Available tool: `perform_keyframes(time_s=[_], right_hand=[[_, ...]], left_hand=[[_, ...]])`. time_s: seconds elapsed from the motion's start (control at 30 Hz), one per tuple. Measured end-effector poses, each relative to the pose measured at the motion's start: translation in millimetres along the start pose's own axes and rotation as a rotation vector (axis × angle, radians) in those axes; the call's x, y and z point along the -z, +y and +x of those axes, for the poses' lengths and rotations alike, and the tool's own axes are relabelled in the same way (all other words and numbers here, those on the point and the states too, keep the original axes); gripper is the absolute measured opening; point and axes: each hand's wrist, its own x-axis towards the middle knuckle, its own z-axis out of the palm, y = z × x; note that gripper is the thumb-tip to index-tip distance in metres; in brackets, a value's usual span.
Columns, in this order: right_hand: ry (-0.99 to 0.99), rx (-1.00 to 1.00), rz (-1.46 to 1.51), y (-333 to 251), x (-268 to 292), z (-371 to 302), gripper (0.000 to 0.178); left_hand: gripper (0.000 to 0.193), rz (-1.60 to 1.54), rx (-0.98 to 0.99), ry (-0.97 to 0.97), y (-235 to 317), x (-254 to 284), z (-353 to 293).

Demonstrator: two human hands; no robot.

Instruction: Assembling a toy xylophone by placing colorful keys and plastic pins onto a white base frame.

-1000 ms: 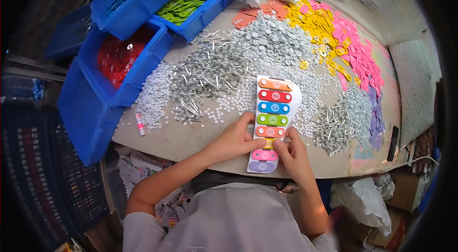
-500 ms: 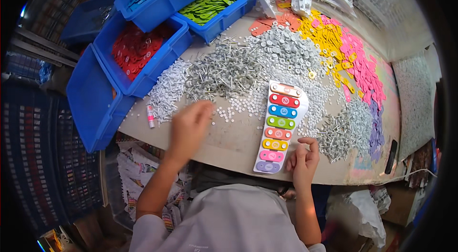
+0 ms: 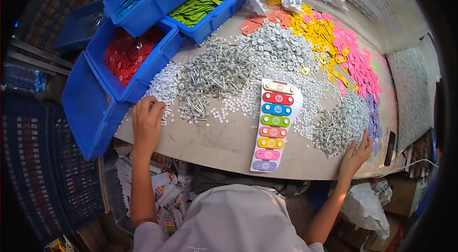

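A white xylophone-shaped board (image 3: 295, 104) with a column of coloured, numbered bars (image 3: 275, 120) lies at the table's middle. Round white caps sit on most bars; the lowest pink and lilac bars show none. My left hand (image 3: 148, 121) is at the front edge of a heap of small white pins (image 3: 164, 82), its fingers bent together. What it holds, if anything, is hidden. Well right of the board, my right hand (image 3: 357, 154) rests beside a heap of clear and metal pins (image 3: 341, 125), fingers stretched and apart, near the lilac bars (image 3: 374, 113). Neither hand touches the board.
Blue bins (image 3: 164, 37) at the far left hold red, green and blue bars. Heaps of metal pins (image 3: 214, 73), grey caps (image 3: 281, 44), yellow bars (image 3: 312, 28) and pink bars (image 3: 355, 59) spread behind the board. A black phone-like object (image 3: 390, 149) lies near the right edge.
My left hand has moved left to the white pins, over where a small pink-and-white tube lay. My right hand has left the board's side and gone right to the pin heap.
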Motion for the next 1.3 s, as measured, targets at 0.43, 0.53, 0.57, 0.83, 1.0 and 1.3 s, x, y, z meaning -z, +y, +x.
perform_keyframes(time_s=[0.43, 0.53, 0.57, 0.83, 1.0, 1.3], right_hand=[[0.059, -0.080, 0.164, 15, -9, -1, 0.018], [0.083, -0.106, 0.188, 10, -9, 1, 0.012], [0.087, -0.110, 0.177, 10, -9, 1, 0.012], [0.216, -0.222, 0.255, 4, -2, -1, 0.017], [0.317, -0.135, 0.377, -59, 21, -12, 0.020], [-0.389, 0.312, 0.581, -146, 23, -73, 0.037]], left_hand=[[0.006, -0.623, 0.312, 0.057, 74, 9, -9], [0.010, -0.922, 0.288, -0.134, 100, 4, -22], [0.012, -1.023, 0.286, -0.256, 107, 0, -26], [0.014, -1.668, 0.613, -0.795, 159, -27, -32], [0.014, -1.627, 0.609, -0.830, 168, -36, -31], [0.014, -1.582, 0.579, -0.833, 170, -42, -28]])
